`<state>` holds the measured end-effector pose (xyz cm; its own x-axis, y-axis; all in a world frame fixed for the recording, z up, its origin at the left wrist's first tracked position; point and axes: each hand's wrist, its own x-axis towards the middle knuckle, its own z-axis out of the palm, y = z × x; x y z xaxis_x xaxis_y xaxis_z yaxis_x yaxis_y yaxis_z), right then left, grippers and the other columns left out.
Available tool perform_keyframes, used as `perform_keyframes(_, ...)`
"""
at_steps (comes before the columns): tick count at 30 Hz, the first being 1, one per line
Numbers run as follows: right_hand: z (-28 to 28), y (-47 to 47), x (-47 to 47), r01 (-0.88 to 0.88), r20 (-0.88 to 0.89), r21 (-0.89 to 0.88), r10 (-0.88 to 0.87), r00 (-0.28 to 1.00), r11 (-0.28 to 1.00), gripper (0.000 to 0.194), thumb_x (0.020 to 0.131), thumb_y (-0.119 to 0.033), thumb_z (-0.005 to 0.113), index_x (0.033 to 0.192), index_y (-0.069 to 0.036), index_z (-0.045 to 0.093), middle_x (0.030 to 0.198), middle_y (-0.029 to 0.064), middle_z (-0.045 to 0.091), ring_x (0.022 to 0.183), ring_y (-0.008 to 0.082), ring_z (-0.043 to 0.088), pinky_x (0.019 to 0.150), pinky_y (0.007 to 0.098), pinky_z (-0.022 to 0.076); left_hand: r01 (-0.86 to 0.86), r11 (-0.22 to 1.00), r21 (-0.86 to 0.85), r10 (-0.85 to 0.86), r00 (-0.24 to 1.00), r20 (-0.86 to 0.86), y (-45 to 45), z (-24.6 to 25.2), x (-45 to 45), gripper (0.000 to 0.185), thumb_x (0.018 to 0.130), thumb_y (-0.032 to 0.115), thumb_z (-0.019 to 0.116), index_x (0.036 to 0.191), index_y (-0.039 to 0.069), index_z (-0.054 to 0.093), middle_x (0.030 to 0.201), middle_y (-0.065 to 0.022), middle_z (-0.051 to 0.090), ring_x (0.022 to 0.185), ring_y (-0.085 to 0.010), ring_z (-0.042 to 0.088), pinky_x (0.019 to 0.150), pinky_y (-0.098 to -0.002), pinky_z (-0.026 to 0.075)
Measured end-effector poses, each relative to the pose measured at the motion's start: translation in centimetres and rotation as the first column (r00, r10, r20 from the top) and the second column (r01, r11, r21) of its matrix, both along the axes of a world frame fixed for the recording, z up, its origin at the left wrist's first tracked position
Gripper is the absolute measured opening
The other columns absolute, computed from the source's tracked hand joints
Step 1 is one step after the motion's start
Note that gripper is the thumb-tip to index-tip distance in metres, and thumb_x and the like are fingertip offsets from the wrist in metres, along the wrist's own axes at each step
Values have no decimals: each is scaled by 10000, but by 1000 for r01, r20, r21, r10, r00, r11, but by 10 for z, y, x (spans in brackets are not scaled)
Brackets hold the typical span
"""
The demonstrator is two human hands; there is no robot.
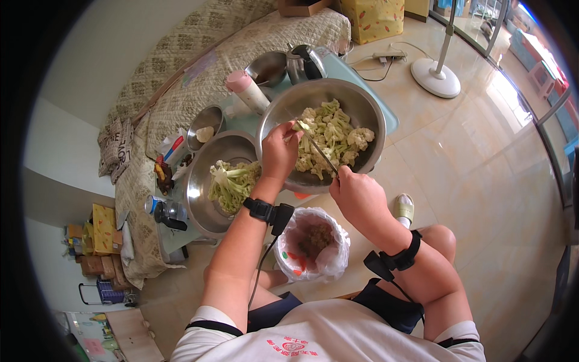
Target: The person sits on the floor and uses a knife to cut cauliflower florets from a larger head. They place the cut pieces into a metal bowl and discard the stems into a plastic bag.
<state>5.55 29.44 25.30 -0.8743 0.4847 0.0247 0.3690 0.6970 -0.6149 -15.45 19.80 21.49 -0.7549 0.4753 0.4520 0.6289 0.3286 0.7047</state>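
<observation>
My left hand [281,147] pinches a small cauliflower piece [300,126] over the near left part of a large steel bowl [375,106]. In my right hand [359,188] is the handle of a knife [322,153], whose blade reaches up and left to that piece. Cut cauliflower florets [334,131] lie in this bowl. A second steel bowl [196,199], to the left, holds larger cauliflower pieces with long stems [226,181]. Below my hands stands a bin lined with a white plastic bag [337,262], with scraps inside.
On the glass table [384,113] stand a pink-lidded bottle [253,97], a steel kettle [296,68], a dark-filled bowl [267,61], a small bowl with a pale piece [217,120] and a glass jug [174,215]. A white stand base [435,79] and power strip [390,55] are on the floor.
</observation>
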Motion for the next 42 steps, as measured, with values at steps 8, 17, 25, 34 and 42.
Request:
perform_keyframes(8, 1, 0, -2, -10, 48, 7, 10, 999, 1000, 208, 970, -204, 533, 919, -16, 607, 742, 225, 707, 724, 417, 716, 650, 517, 576, -13, 999, 51, 9, 998, 70, 0, -4, -4, 232, 880, 84, 775, 1065, -26, 689, 980, -78, 757, 917, -147, 738, 812, -288, 563)
perform_keyframes(17, 3, -2, 0, -32, 105, 23, 29, 994, 999, 141, 943, -133, 556, 916, -4, 606, 778, 208, 722, 785, 407, 732, 669, 492, 582, -6, 996, -86, 8, 1000, 24, -6, 1, -9, 224, 804, 118, 824, 980, 24, 722, 864, -58, 743, 795, -125, 707, 743, -278, 546)
perform_keyframes(25, 2, -1, -1, -60, 87, -12, 61, 994, 998, 108, 910, -110, 605, 922, -2, 609, 808, 202, 728, 808, 398, 736, 690, 475, 588, 5, 1000, 6, -5, 998, 62, -7, -1, -11, 197, 785, 108, 810, 937, 27, 713, 855, -68, 744, 778, -160, 728, 728, -301, 563)
perform_keyframes(34, -1, 0, -4, -34, -7, -90, 33, 999, 995, 213, 972, -184, 560, 875, 6, 577, 749, 217, 684, 726, 433, 687, 653, 514, 551, 50, 999, -12, -48, 990, 135, -10, 1, -13, 204, 833, 59, 794, 1017, 20, 715, 871, -15, 749, 800, -69, 685, 745, -249, 558)
perform_keyframes(42, -7, 3, -15, -136, 42, 108, 132, 990, 985, 124, 904, -126, 623, 922, -5, 640, 815, 178, 732, 806, 370, 741, 667, 452, 594, 71, 996, 55, -74, 996, 55, -8, -5, -13, 180, 812, 62, 786, 970, 27, 706, 858, -31, 744, 775, -95, 708, 735, -259, 564)
